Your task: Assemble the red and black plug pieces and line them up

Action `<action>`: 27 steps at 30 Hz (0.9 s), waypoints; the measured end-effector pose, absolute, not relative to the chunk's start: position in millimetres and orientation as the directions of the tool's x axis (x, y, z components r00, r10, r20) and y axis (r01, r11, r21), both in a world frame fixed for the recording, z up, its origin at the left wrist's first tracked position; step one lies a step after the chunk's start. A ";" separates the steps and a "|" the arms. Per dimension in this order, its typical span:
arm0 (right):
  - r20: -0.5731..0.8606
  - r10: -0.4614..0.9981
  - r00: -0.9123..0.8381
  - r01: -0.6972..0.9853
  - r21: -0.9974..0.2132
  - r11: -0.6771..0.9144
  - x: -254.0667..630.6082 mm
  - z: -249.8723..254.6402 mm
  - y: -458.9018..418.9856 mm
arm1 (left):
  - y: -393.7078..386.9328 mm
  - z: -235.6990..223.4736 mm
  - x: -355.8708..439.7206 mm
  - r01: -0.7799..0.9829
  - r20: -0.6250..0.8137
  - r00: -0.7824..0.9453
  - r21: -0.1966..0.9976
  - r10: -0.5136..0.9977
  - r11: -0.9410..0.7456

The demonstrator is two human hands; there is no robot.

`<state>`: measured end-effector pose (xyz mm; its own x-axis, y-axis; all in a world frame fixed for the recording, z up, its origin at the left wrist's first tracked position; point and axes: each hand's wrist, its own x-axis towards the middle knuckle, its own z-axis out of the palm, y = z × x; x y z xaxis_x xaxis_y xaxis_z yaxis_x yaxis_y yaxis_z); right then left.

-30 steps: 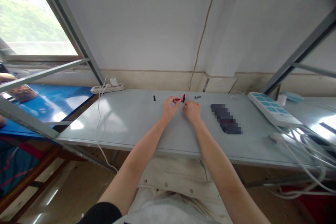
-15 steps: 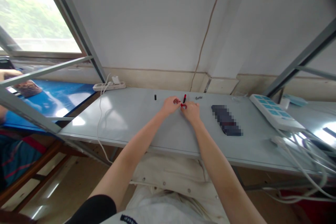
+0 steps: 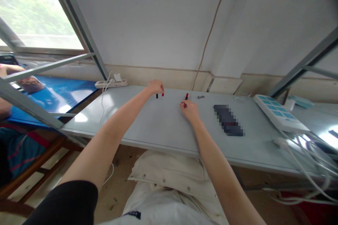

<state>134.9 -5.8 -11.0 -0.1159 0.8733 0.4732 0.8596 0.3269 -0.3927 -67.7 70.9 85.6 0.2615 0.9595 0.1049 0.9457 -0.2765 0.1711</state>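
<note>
My left hand (image 3: 155, 87) is stretched out to the far middle of the grey table (image 3: 148, 123), fingers curled down onto a small black cylinder (image 3: 156, 95), with a small red piece (image 3: 163, 94) at its fingertips. My right hand (image 3: 189, 109) rests on the table with fingers pinched on the lower end of a red and black pen-like stick (image 3: 186, 97). A few tiny screws (image 3: 200, 96) lie just right of the stick.
A dark flat object (image 3: 228, 124) lies right of my right hand. A white and blue power strip (image 3: 280, 116) with white cables sits at the far right. Another white power strip (image 3: 111, 83) lies at the back left. Another person's arm shows at a blue table on the left.
My left hand left the red stick and moved up and left to the black cylinder, taking a small red piece along. My right hand stayed by the stick.
</note>
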 end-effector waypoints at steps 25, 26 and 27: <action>0.466 0.877 -0.119 0.865 -0.384 0.322 134.7 -12.7 -5.0 | 84.6 48.3 -88.3 0.960 0.131 0.168 0.205 0.977 -0.192; 0.466 0.877 -0.119 0.864 -0.387 0.323 134.6 -12.6 -5.1 | 84.6 48.2 -88.2 0.959 0.130 0.168 0.206 0.977 -0.192; 0.466 0.877 -0.120 0.862 -0.388 0.325 134.7 -12.4 -5.2 | 84.6 48.2 -88.2 0.959 0.126 0.170 0.207 0.977 -0.193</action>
